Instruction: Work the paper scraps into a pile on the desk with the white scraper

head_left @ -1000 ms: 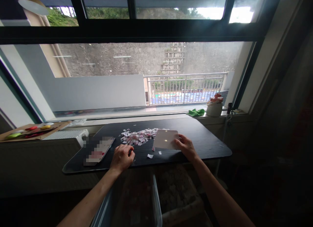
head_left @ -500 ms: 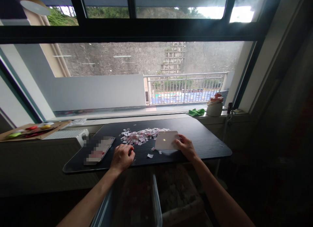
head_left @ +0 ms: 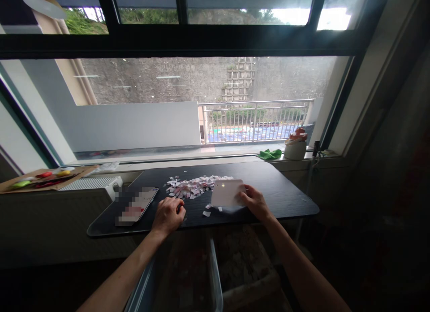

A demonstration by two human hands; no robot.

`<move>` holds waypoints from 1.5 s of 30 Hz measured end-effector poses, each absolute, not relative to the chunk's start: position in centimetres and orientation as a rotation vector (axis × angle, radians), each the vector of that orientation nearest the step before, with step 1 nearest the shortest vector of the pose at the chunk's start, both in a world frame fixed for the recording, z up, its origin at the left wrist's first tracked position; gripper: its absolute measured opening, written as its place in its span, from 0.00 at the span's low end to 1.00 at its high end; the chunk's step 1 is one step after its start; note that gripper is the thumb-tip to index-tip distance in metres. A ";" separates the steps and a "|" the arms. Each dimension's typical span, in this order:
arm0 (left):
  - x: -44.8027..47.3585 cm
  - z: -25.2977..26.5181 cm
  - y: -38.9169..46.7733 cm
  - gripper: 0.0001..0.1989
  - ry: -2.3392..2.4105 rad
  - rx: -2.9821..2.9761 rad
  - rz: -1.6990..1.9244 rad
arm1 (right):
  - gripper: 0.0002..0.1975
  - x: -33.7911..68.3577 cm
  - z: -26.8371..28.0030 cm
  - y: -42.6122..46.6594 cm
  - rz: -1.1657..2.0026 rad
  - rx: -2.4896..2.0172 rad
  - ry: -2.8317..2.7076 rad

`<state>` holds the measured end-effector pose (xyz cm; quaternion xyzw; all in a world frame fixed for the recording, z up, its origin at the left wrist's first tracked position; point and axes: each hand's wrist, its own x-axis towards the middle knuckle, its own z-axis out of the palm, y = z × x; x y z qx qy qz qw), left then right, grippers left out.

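My right hand (head_left: pixel 254 201) grips a flat white plastic scraper (head_left: pixel 225 193) by its right side, thumb on the near face. The scraper stands tilted over the black table, just beside the right end of a pile of small paper pieces (head_left: pixel 193 187), white with pinkish marks. A few loose paper scraps (head_left: pixel 206 213) lie on the near side of it. Curled closed, my left hand (head_left: pixel 169 214) rests at the table's front edge, left of those scraps. Whatever its fingers may hold is hidden.
A phone-like flat object (head_left: pixel 137 207), partly blurred out, lies on the left of the black table (head_left: pixel 282 195). On the windowsill are a green cloth (head_left: pixel 269 154) and a white bottle with a reddish top (head_left: pixel 295 146). An open drawer (head_left: pixel 217 276) sits below the front edge.
The scraper has shifted slightly left and its tilt has changed a little. One scrap near its lower edge has moved slightly. My left hand stays in place.
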<state>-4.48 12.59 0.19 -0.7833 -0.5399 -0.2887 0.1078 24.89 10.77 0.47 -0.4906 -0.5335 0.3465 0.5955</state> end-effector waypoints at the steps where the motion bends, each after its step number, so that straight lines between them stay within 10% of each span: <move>1: -4.5 0.2 12.6 0.08 -1.590 -2.308 -0.848 | 0.18 24.9 0.5 10.8 0.774 -1.158 -1.249; 45: -4.5 0.1 12.7 0.08 -1.580 -2.306 -0.857 | 0.19 24.8 1.1 10.2 0.571 -1.276 -1.247</move>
